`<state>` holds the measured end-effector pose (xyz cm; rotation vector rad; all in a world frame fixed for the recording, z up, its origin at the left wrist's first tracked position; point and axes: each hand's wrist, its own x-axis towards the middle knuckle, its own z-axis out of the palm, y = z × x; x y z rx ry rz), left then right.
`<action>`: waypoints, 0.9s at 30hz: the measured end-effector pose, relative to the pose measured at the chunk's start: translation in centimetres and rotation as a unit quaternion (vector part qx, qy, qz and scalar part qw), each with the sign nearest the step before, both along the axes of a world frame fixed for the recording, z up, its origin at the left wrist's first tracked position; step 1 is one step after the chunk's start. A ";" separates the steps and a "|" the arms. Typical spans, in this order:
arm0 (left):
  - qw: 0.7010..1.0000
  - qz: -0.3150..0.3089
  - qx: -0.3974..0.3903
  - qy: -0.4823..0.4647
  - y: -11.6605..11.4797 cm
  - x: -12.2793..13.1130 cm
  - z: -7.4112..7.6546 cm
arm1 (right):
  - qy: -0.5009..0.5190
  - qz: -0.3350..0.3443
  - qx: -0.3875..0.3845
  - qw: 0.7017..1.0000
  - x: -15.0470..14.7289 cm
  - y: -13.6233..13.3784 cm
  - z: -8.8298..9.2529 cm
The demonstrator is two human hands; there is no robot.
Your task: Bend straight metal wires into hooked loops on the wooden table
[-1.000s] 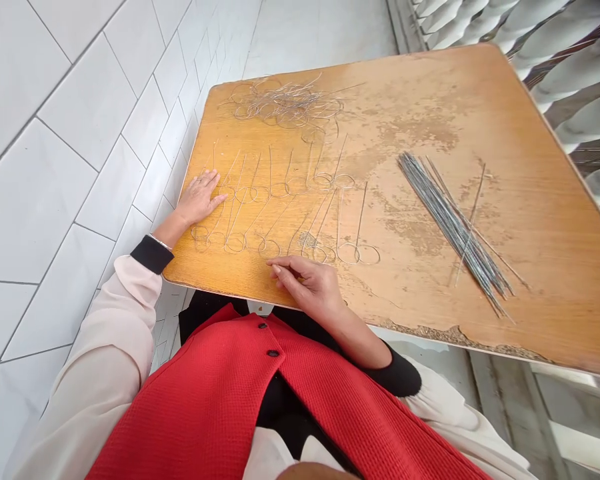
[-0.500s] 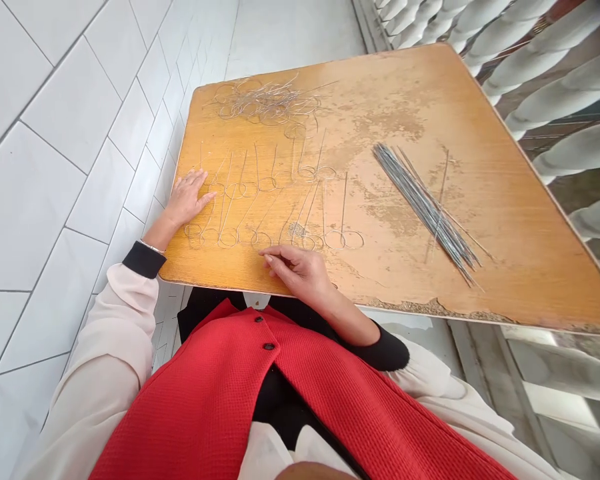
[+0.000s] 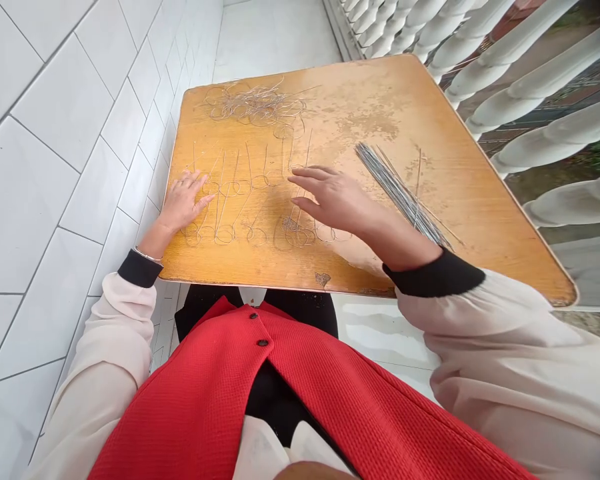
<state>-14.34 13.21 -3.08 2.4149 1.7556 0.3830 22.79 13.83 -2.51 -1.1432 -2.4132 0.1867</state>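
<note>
My left hand (image 3: 183, 201) lies with fingers spread at the left edge of the wooden table (image 3: 260, 267), beside the leftmost bent wires. Over the right part of the looped wires (image 3: 225, 233) is my right hand (image 3: 337, 198), its fingers apart and nothing between them. These wires have round loops and long straight ends, laid out in two rows. Part of the rows is hidden under my right hand. A bundle of straight grey wires (image 3: 390, 183) lies slanted to the right, partly behind my right forearm, with a few single wires across it.
A tangled pile of looped wires (image 3: 255, 103) sits at the table's far left. White wall tiles (image 3: 45, 180) run close along the left side. White balusters (image 3: 525, 83) stand beyond the table's right edge.
My right hand has moved from the near edge up and forward over the looped wires, and its fingers have opened out. My left hand has stayed in place. The view has shifted slightly.
</note>
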 end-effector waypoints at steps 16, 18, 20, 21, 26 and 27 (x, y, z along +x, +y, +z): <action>0.999 -0.041 0.016 -0.005 -0.6 2.3 2.4 | 0.018 -0.022 -0.024 0.999 -0.5 4.9 -2.6; 0.997 -0.073 0.007 -0.009 0.2 4.2 3.0 | 0.014 -0.033 -0.019 0.999 -1.2 6.1 -3.1; 0.995 -0.103 -0.004 -0.011 1.4 6.6 3.2 | 0.017 -0.035 -0.015 0.999 -2.0 7.0 -3.8; 0.993 -0.115 -0.008 -0.014 2.1 7.8 3.1 | 0.022 -0.034 -0.013 0.999 -2.3 7.3 -4.1; 0.988 -0.146 -0.046 -0.010 5.4 12.2 1.4 | 0.040 -0.036 -0.023 0.998 -3.2 7.1 -4.4; 0.988 -0.147 -0.054 -0.006 5.7 12.5 1.1 | 0.038 -0.038 -0.026 0.998 -3.3 6.9 -4.3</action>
